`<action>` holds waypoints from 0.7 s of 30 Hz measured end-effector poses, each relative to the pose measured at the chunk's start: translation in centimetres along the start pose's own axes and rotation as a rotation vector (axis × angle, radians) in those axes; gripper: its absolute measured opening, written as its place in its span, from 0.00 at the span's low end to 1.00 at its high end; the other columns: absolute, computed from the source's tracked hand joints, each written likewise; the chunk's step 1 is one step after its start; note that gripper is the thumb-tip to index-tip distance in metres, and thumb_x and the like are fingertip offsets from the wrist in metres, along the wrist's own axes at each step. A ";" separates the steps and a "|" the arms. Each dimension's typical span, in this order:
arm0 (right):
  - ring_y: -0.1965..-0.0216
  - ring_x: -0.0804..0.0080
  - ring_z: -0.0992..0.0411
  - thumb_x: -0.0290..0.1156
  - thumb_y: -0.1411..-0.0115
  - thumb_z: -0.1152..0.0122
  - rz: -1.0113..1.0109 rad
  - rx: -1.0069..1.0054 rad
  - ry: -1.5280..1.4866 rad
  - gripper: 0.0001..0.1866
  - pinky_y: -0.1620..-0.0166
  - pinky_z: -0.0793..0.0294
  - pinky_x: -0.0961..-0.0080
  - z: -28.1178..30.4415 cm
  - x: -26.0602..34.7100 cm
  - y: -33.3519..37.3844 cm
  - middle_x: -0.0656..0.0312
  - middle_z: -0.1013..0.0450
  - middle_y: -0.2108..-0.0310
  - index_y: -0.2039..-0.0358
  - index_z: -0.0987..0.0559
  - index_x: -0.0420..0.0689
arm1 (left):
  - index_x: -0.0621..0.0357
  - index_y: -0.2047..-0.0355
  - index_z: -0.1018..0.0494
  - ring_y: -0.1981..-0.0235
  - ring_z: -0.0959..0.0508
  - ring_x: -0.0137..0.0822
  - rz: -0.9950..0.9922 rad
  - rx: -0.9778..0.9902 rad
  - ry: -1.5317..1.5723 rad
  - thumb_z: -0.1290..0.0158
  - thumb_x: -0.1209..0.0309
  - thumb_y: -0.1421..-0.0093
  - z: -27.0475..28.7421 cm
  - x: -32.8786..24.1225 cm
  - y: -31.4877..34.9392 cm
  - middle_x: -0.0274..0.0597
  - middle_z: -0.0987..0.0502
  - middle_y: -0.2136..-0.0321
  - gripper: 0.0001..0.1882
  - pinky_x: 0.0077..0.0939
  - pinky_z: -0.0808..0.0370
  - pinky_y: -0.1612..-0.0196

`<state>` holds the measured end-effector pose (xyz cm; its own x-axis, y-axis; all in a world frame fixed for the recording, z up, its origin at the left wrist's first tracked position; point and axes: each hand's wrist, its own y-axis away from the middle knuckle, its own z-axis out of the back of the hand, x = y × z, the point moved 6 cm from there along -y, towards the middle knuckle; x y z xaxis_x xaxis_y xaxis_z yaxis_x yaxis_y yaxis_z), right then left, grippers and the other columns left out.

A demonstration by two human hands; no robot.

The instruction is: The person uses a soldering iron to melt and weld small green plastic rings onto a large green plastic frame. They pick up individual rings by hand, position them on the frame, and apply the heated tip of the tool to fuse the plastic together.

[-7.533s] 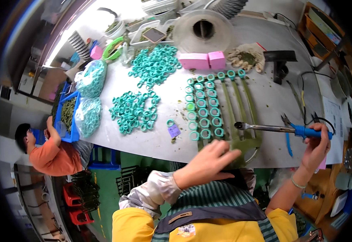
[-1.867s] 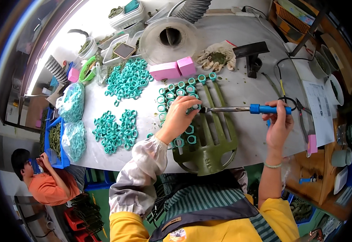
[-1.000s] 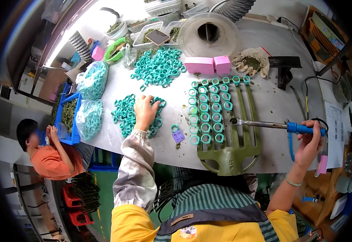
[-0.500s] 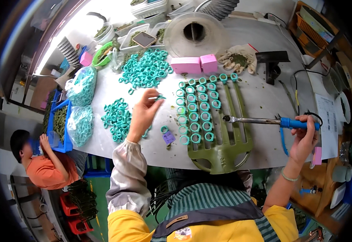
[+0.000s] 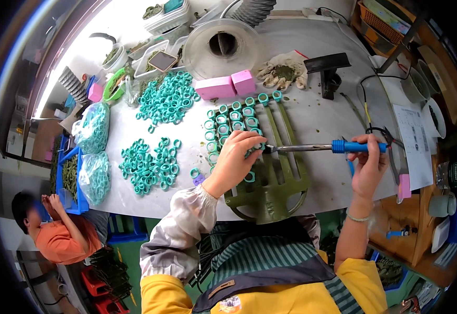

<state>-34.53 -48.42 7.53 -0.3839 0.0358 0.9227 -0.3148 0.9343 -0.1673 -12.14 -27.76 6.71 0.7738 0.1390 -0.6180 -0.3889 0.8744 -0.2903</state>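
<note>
My right hand [image 5: 369,161] is closed around the blue handle of a soldering iron [image 5: 312,147], its dark tip pointing left. At that tip, my left hand [image 5: 237,159] pinches a teal ring [image 5: 256,150], mostly hidden by the fingers. Both meet over an olive-green, wax-like rack [image 5: 271,196] of long parallel bars joined at a broad near end. Rows of teal rings [image 5: 237,116] stand along its left bars; the bars to the right carry a ring only at their far ends. My left hand covers part of the rows.
Two heaps of loose teal rings [image 5: 152,166] lie left of the rack, beside bagged rings [image 5: 95,178]. Behind it are pink blocks [image 5: 215,88], a glove [image 5: 283,70], a black stand [image 5: 327,70] and a hose funnel [image 5: 197,52]. A person in orange [image 5: 63,238] sits far left.
My left hand has moved right and nearer, from beside the ring heaps to the rack, carrying a teal ring to the iron's tip. The whole view has shifted somewhat.
</note>
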 end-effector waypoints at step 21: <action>0.84 0.80 0.32 0.37 0.37 0.41 0.028 0.010 0.014 0.14 0.80 0.33 0.88 1.5 2.9 -0.6 0.58 0.23 0.72 0.74 0.20 0.41 | 0.59 0.60 0.27 0.63 0.22 0.43 0.332 -0.107 -0.765 0.41 0.74 0.48 11.5 15.8 7.9 0.46 0.23 0.67 0.14 0.33 0.25 0.60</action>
<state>-36.75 -49.43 9.83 -0.3806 0.0673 0.9223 -0.3127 0.9292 -0.1969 2.76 -13.32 3.01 0.7217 0.6916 -0.0288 -0.6714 0.6892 -0.2725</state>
